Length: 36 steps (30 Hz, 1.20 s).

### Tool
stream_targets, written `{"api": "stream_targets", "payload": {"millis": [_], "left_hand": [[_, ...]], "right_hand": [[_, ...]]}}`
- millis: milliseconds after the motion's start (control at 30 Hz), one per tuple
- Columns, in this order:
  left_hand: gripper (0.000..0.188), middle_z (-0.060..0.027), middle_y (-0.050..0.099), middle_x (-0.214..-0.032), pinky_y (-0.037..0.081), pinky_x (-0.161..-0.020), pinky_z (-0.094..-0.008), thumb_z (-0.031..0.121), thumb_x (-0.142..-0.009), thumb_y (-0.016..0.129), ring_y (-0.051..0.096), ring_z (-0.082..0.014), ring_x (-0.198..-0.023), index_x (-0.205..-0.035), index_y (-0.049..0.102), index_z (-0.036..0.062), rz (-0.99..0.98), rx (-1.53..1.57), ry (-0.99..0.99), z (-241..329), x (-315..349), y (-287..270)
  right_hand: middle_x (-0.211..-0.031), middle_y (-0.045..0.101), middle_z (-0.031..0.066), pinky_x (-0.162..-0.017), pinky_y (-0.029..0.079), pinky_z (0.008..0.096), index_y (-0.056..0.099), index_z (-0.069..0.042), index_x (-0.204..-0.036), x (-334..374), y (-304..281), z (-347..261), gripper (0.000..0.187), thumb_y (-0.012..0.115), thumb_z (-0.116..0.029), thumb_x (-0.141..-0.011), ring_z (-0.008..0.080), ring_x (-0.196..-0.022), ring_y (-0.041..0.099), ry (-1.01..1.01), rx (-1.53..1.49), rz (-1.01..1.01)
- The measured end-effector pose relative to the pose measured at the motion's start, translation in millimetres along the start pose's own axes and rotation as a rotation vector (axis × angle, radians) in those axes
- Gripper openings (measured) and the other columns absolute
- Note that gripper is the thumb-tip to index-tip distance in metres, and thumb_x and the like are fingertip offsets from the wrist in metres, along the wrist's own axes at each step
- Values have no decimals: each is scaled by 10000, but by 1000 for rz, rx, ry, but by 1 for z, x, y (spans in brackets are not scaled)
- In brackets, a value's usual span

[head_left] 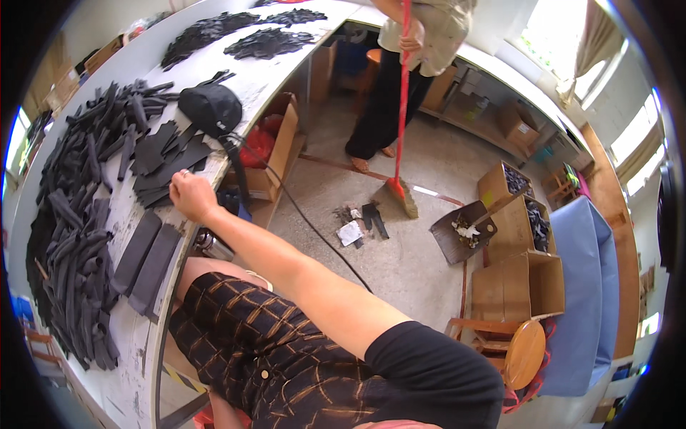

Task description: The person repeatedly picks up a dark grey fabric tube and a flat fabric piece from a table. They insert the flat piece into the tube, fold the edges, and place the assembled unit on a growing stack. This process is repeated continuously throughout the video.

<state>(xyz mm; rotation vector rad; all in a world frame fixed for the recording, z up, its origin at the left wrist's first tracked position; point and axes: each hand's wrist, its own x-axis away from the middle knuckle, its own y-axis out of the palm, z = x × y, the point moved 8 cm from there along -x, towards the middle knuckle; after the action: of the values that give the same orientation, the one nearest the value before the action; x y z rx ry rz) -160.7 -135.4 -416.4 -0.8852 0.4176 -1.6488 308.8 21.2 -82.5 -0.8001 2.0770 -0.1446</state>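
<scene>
My right hand (pixel 191 196) is at the table's near edge, beside a stack of flat black fabric pieces (pixel 153 187). Its fingers are curled closed, and whatever they may hold is hidden. A ring shows on one finger. Nearer to me on the table are long dark strips (pixel 146 257) laid side by side. Beyond them is a large heap of rolled black pieces (pixel 82 286). A black cap (pixel 211 107) sits past the fabric stack. My left hand cannot be seen; only a bit of skin shows low down beside a red bag.
Another person holds a red broom (pixel 402 107) over small floor sweepings (pixel 351 232). A dustpan (pixel 464 232) with debris lies by cardboard boxes (pixel 507 286). A wooden stool (pixel 524 354) stands near a blue-covered block (pixel 582 293). A black cable (pixel 314 229) crosses the floor beside the table.
</scene>
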Motion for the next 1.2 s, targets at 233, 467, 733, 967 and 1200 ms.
{"api": "stream_targets", "payload": {"millis": [233, 467, 733, 967, 1200], "left_hand": [[277, -253, 609, -837, 482, -649, -439, 248, -965, 563, 627, -405, -764, -970, 663, -11, 34, -52, 102, 32, -31, -4], [290, -265, 604, -820, 480, -633, -442, 258, -965, 565, 626, -415, -747, -953, 666, -14, 83, -82, 87, 48, -25, -3], [306, -279, 598, -802, 479, -615, -446, 269, -966, 567, 625, -426, -728, -935, 669, -18, 123, -93, 57, 42, -25, -11], [320, -291, 593, -785, 477, -598, -449, 278, -967, 568, 625, -436, -711, -918, 672, -21, 281, -40, 88, 36, -23, -29], [163, -189, 680, -806, 507, -589, -406, 173, -919, 643, 652, -335, -633, -912, 695, 18, 465, -55, 432, 191, 94, -152]], "right_hand": [[-745, 599, 236, -648, 486, 521, 580, -1, -779, -2, 2, 11, 221, 570, -192, -890, 429, -719, 616, -8, 57, -25], [-743, 608, 168, -620, 452, 497, 565, -48, -766, -2, 7, 1, 216, 597, -216, -898, 386, -688, 608, -62, 147, -88], [-744, 598, 185, -610, 433, 438, 594, 2, -795, -2, 7, -2, 222, 588, -180, -922, 362, -661, 571, -113, 82, -112], [-756, 593, 143, -630, 420, 425, 610, 6, -832, -3, 8, -6, 221, 596, -187, -938, 326, -688, 567, -112, 75, -142], [-780, 610, 193, -635, 444, 457, 609, -7, -826, 1, 9, 5, 202, 581, -176, -933, 388, -704, 589, -44, 190, -159]]}}
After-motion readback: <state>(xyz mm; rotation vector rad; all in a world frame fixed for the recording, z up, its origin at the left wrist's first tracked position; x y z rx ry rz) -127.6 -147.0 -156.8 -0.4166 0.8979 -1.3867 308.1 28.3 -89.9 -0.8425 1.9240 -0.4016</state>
